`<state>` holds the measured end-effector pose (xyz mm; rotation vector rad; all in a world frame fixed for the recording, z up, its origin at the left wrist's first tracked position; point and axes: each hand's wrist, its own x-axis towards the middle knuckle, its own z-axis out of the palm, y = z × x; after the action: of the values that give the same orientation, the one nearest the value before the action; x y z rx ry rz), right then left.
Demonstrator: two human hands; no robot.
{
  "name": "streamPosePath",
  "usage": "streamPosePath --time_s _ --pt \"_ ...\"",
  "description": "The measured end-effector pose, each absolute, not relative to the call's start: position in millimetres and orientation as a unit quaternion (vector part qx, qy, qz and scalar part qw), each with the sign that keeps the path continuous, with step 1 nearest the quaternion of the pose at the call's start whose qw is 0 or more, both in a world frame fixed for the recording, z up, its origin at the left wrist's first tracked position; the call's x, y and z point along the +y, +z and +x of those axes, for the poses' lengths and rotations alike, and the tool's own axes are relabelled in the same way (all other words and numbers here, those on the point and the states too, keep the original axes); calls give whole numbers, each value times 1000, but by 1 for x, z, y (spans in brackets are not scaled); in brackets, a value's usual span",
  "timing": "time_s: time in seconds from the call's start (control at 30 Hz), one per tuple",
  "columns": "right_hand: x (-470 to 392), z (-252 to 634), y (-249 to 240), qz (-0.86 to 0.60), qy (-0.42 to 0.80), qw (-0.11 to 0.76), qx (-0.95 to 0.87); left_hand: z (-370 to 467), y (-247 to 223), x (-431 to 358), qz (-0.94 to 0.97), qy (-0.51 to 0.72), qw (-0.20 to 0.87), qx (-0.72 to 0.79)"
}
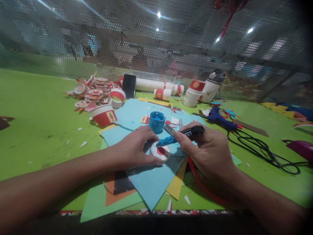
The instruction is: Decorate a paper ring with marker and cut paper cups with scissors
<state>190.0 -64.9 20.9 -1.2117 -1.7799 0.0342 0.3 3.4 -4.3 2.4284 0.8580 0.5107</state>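
My left hand (144, 147) holds a small round paper disc (163, 152) at its left edge, thumb below and fingers above. The disc is white with a red centre and blue dots on its left part. In my right hand (207, 148) is a marker (176, 138), black at the rear and smeared blue toward the front, its tip touching the dotted part of the disc. Just behind the disc stands a small blue-coated tub (156, 122). Light blue paper sheets (151, 186) lie under the disc.
Several decorated paper discs (94, 91) are heaped at the back left, near a cut paper cup (104, 116) and a phone (129, 86). Stacked cups (194, 93) and a white lidded container (212, 86) stand behind. A blue glue gun (218, 117) with coiled black cable (264, 147) lies right. Scissors have red handles (195, 176).
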Motion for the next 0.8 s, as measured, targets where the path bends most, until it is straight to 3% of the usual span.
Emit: streamPosePath --time_s 0.8 --pt "-64 191 19 -511 63 482 -709 1 -4 3 891 187 262 321"
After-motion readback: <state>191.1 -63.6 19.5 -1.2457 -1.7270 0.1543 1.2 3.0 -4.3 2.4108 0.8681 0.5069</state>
